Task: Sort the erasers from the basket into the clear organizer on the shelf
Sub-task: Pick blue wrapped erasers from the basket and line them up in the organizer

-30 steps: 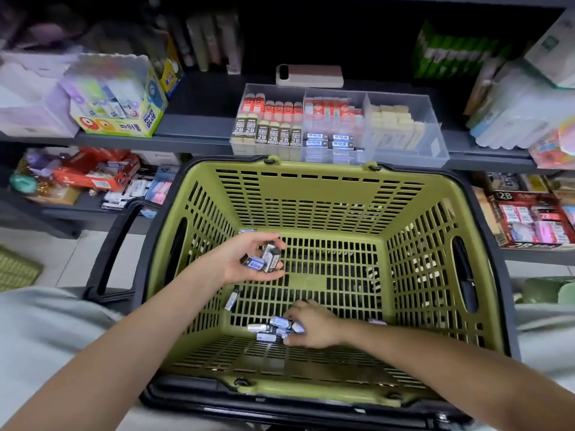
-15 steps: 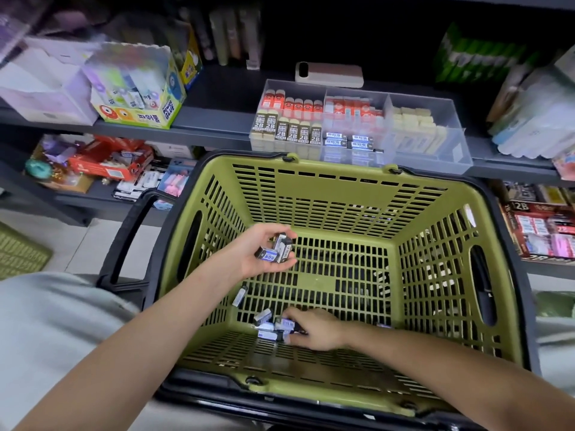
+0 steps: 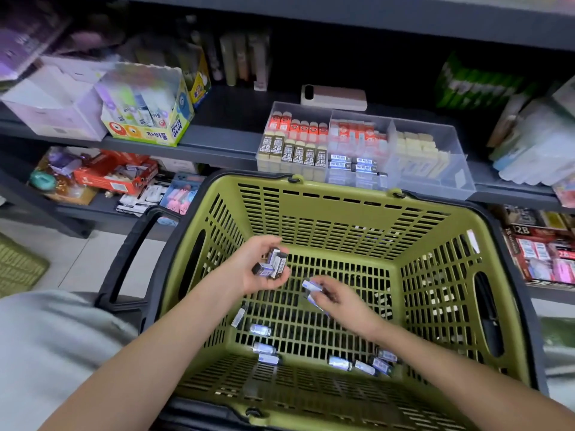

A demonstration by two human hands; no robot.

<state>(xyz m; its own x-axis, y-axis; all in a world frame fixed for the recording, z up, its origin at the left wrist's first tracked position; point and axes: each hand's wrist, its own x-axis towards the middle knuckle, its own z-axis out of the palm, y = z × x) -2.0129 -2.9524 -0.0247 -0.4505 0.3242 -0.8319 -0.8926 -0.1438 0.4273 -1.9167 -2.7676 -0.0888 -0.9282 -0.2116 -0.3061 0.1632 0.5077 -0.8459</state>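
A green plastic basket [image 3: 342, 209] sits in front of me below the shelf. My left hand [image 3: 255, 269] is inside it, cupped palm-up around a small stack of blue-and-black wrapped erasers [image 3: 272, 265]. Just to its right, my right hand [image 3: 339, 301] pinches two more of the same erasers [image 3: 312, 286] above the basket floor. Several loose erasers [image 3: 264, 348] lie on the basket bottom, more of these loose erasers near the right corner [image 3: 364, 365]. The clear organizer [image 3: 460, 178] stands on the shelf behind the basket, with erasers in its compartments.
A phone [image 3: 333, 98] lies on the shelf behind the organizer. A glue-stick display box [image 3: 146, 119] and a pale box [image 3: 53, 104] stand at the shelf's left. Red product boxes [image 3: 541, 253] fill the lower right shelf. The basket's black handle [image 3: 124, 259] hangs at the left.
My right hand has lifted off the basket floor with erasers and moved up toward my left hand. The left hand has stayed holding its stack.
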